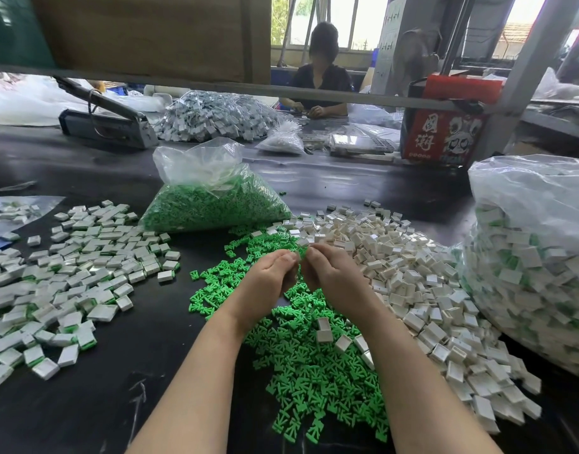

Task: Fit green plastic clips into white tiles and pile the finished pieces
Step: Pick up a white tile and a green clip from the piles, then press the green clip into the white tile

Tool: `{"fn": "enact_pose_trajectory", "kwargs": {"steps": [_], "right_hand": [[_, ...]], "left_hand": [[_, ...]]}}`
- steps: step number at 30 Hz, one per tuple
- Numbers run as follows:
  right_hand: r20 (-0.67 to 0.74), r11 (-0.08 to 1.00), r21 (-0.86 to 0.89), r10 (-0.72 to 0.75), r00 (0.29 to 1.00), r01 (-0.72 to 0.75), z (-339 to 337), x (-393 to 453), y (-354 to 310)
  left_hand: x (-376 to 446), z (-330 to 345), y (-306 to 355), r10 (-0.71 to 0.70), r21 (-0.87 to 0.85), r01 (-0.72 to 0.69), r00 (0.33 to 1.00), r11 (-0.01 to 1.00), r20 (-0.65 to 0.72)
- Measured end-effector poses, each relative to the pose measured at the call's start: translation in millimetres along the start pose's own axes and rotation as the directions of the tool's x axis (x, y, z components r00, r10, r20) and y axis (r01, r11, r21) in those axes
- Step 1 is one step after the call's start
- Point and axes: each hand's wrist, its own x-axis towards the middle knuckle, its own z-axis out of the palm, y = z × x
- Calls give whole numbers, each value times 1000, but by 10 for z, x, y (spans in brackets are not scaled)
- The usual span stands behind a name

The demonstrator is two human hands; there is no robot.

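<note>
Centrally, both hands' grips (pixel 301 253) pinch one green clip (pixel 302 252) between heaped clips (pixel 314 365) and tiles (pixel 412 273).

- I sit at a wide black table (pixel 84 404); everything else I place from it.
- Across its far edge another person (pixel 320 83) sits at work.
- Behind that person, windows (pixel 347 18) let in bright daylight.
- Above the table's far left hangs a brown board (pixel 150 31).
- At its far right stands a grey post (pixel 524 70), with a red carton (pixel 445 132) beside it.
</note>
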Motion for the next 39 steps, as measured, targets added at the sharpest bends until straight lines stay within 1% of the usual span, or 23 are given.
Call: {"fn": "enact_pose_trajectory", "kwargs": {"steps": [4,11,18,22,25,28,33,36,39], "right_hand": [[-12,999,53,-2,1000,3,7,-2,-2],[-40,982,177,69,997,-61,50,1,54],[-115,997,63,46,992,-39,112,22,90],[-170,1000,-9,18,985,-20,133,17,96],[-195,1000,3,7,981,-7,138,16,91],[-161,999,54,18,987,-10,107,16,102],[-42,945,316,98,994,-79,20,1,103],[27,942,322,94,995,-97,-26,-10,93],[37,942,316,108,993,-114,-52,-23,77]], "left_hand": [[3,8,20,25,34,-26,999,999,27],[21,62,-14,25,-4,-24,999,1000,31],[-1,99,16,12,73,-12,1000,997,0],[-10,139,42,31,55,-31,999,998,8],[-20,152,57,33,15,-33,999,999,13],[-23,154,67,34,-37,-33,999,999,27],[-29,150,80,38,-63,-35,998,997,56],[-33,138,81,47,-29,-45,996,999,69],[-20,120,58,47,14,-48,997,999,58]]}}
